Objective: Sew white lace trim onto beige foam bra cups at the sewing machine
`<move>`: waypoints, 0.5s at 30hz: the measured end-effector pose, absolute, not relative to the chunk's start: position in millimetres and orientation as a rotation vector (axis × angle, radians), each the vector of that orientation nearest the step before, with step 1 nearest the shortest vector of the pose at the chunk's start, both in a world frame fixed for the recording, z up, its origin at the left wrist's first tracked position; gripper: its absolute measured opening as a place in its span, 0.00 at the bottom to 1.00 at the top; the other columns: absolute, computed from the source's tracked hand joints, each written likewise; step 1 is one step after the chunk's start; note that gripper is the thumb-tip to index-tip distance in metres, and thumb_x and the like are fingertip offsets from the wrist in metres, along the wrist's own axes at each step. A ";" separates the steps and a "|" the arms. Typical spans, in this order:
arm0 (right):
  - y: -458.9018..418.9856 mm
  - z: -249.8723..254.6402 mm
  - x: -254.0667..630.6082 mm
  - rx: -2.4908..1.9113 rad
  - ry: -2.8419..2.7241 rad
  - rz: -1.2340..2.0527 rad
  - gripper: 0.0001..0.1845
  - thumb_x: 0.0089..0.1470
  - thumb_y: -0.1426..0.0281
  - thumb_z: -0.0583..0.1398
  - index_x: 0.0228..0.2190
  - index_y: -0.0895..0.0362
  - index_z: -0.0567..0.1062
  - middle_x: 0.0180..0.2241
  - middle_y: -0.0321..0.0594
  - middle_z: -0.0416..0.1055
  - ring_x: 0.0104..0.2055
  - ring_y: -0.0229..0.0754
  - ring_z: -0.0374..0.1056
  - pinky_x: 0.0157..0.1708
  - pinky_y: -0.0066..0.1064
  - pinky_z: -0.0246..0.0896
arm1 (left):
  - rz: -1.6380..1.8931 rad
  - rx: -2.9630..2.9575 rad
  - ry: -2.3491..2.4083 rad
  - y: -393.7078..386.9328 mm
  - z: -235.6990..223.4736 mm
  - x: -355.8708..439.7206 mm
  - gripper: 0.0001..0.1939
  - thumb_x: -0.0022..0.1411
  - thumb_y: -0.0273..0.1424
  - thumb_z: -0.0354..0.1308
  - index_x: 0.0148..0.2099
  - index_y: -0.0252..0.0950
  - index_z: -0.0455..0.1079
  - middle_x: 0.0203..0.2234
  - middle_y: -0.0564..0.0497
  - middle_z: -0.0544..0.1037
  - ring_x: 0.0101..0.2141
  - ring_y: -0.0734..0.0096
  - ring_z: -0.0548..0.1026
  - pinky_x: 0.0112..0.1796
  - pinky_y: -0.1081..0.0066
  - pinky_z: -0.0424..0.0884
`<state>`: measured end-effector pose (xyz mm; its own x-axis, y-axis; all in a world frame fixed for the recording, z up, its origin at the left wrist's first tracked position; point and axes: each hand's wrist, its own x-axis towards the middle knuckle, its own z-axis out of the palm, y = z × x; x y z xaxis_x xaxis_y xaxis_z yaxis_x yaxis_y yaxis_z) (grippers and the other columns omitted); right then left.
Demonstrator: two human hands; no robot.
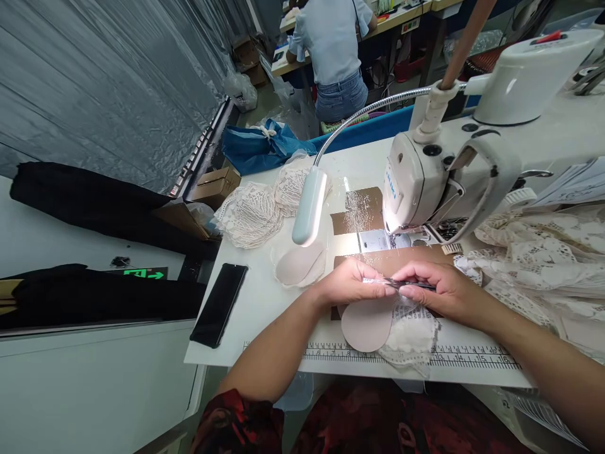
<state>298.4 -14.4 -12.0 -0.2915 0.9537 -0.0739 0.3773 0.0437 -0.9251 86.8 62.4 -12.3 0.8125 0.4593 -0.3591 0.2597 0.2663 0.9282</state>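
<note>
At the near edge of the desk (265, 296), a printed ruler scale (472, 357) runs beside the front edge, partly covered by the work. The lace-trimmed piece (366, 328) lies over it, just below the two hands — a smooth, rounded beige part with white lace to its right. The left hand (357, 282) has its grip closed, thumb and fingers pinching the upper edge of the piece. The right hand (437, 290) grips a slim dark tool (428, 285), its tip close to the left fingertips; it may be a pair of small snips, but the fingers cover much of it.

A black phone (218, 306) lies to the left, well apart from the hands. Beyond the left hand sits a second rounded beige pad (297, 265), and a heap of cream lace fabric (534, 252) spreads to the right. Farther in stands the white sewing machine (416, 183), with a lamp (309, 205) on a bendable neck reaching leftward. Pale lace cups (250, 215) lie behind the lamp — then comes blue cloth (269, 148), and farthest off a seated person (331, 47) in a light blue top.
</note>
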 end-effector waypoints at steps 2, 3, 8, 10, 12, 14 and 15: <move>-14.2 -10.4 297.2 -1.355 -1.752 1.236 0.15 0.56 0.57 0.58 0.39 0.53 0.77 0.37 0.39 0.77 0.38 0.44 0.72 0.37 0.35 0.65 | 0.147 1.319 0.648 61.9 -13.4 87.4 0.17 0.52 0.41 0.68 0.31 0.29 0.76 0.22 0.55 0.67 0.26 0.79 0.61 0.27 0.75 0.57; -14.0 -9.4 295.9 -1.363 -1.769 1.221 0.15 0.56 0.57 0.58 0.39 0.53 0.77 0.36 0.39 0.77 0.38 0.44 0.72 0.37 0.35 0.65 | 0.142 1.320 0.643 61.5 -13.6 87.8 0.17 0.52 0.41 0.68 0.29 0.29 0.75 0.20 0.56 0.65 0.25 0.80 0.60 0.26 0.76 0.55; -10.4 -11.3 291.0 -1.390 -1.778 1.164 0.13 0.58 0.60 0.57 0.36 0.53 0.77 0.34 0.40 0.77 0.36 0.44 0.71 0.36 0.36 0.65 | 0.124 1.336 0.660 58.7 -6.8 90.2 0.20 0.52 0.43 0.67 0.25 0.30 0.72 0.18 0.58 0.61 0.22 0.82 0.56 0.23 0.76 0.52; -9.2 -16.0 291.6 -1.404 -1.659 1.193 0.13 0.57 0.58 0.57 0.35 0.54 0.76 0.32 0.40 0.75 0.33 0.43 0.71 0.34 0.35 0.65 | 0.122 1.335 0.677 58.0 -3.7 91.1 0.18 0.52 0.42 0.67 0.25 0.30 0.73 0.17 0.58 0.62 0.21 0.82 0.57 0.24 0.76 0.54; -8.9 -20.0 292.4 -1.396 -1.508 1.277 0.17 0.55 0.57 0.58 0.41 0.54 0.73 0.32 0.39 0.74 0.31 0.41 0.70 0.31 0.33 0.66 | 0.122 1.334 0.691 58.2 -3.6 91.9 0.17 0.52 0.41 0.67 0.27 0.30 0.74 0.18 0.57 0.66 0.22 0.81 0.61 0.25 0.76 0.58; -9.1 -20.8 292.3 -1.394 -1.459 1.364 0.25 0.51 0.56 0.62 0.48 0.54 0.70 0.35 0.38 0.73 0.31 0.40 0.70 0.31 0.32 0.66 | 0.143 1.325 0.683 59.4 -6.2 92.2 0.17 0.52 0.42 0.67 0.31 0.31 0.77 0.23 0.54 0.73 0.27 0.77 0.68 0.31 0.75 0.64; -9.3 -19.9 291.8 -1.406 -1.501 1.392 0.27 0.50 0.57 0.63 0.50 0.54 0.70 0.34 0.37 0.73 0.30 0.39 0.69 0.31 0.32 0.65 | 0.152 1.323 0.665 60.4 -7.7 91.9 0.17 0.53 0.42 0.67 0.34 0.31 0.77 0.27 0.51 0.76 0.30 0.74 0.71 0.34 0.73 0.67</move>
<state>291.8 -9.3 -19.9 -0.2168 0.9558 -0.1988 0.2698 -0.1370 -0.9531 91.9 60.4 -7.7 0.8074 0.4659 -0.3621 0.2630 0.2653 0.9276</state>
